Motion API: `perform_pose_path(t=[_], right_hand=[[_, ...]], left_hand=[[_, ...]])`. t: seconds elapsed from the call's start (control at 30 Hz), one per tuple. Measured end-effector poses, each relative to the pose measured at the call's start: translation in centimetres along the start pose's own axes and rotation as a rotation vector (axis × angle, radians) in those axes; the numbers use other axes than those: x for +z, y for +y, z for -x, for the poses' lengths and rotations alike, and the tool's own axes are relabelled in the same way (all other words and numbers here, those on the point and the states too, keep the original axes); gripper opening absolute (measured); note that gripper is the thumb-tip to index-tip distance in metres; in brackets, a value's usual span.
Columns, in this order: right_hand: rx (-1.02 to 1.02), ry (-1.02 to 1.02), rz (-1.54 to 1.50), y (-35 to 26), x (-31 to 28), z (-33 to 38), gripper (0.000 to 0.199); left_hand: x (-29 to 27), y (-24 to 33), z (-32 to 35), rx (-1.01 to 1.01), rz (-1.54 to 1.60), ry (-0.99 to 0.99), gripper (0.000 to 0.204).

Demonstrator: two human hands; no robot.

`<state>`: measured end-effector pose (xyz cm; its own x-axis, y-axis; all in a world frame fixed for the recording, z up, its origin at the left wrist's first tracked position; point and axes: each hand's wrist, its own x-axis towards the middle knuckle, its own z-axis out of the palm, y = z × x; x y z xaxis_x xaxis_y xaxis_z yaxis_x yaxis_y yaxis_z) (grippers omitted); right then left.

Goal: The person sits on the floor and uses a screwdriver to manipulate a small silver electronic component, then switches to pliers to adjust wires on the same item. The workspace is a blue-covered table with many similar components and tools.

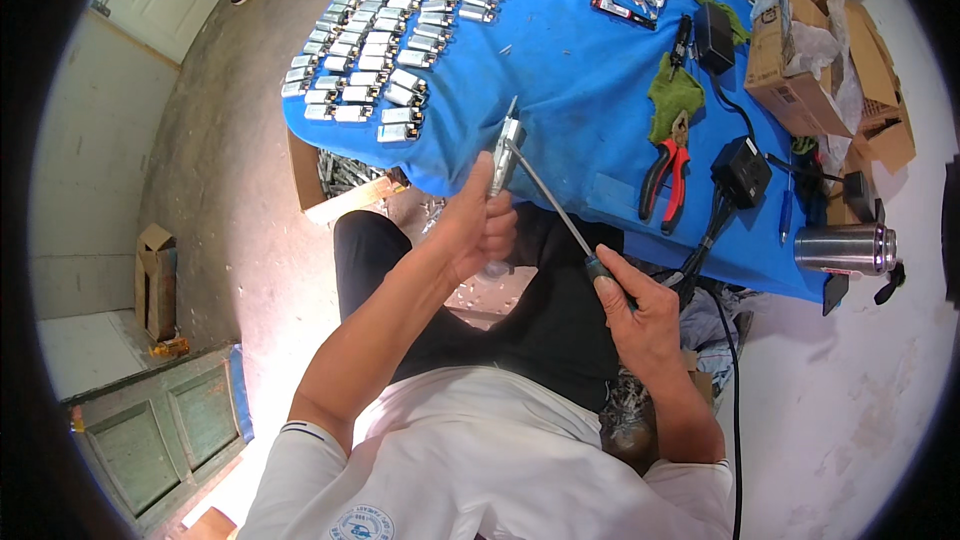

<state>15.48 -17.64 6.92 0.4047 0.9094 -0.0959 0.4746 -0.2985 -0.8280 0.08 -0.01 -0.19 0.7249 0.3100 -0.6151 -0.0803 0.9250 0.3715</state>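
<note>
The left fingers are curling round a metal part (508, 130), the left hand (478, 225) gripping its lower end with the thumb lying along it. The right hand (640, 302) is grasping a screwdriver (565, 217) by its handle, the tip meeting the part's side; whether it is sitting in a slot, I cannot tell. The part is pointing away, just off the table edge, above the lap. To my eye, working well here means bracing the part firmly, keeping the left fingertips out of the blade's path, lining the blade up with whatever it is bearing on, and pressing steadily rather than jabbing. Beyond, rows of silver units (376, 65) are covering the far left of the blue cloth (470, 75), while pliers (676, 180) and a green rag (672, 98) are lying to the right.
</note>
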Motion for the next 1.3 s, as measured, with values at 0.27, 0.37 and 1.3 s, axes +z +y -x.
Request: perform_pose_path(t=[0.27,0.37,1.3], right_hand=[[-0.083,0.016,0.096,-0.3,-0.1,-0.1,0.031],[-0.080,0.023,0.088,-0.4,0.0,-0.1,0.031],[-0.043,-0.012,0.137,-1.5,-1.2,-0.6,0.030]], left_hand=[[-0.2,-0.4,-0.4,0.005,0.169,-0.081,0.062],[0.0,-0.5,-0.4,0.020,0.231,-0.097,0.063],[0.3,-0.5,0.0,0.050,0.038,0.054,0.063]])
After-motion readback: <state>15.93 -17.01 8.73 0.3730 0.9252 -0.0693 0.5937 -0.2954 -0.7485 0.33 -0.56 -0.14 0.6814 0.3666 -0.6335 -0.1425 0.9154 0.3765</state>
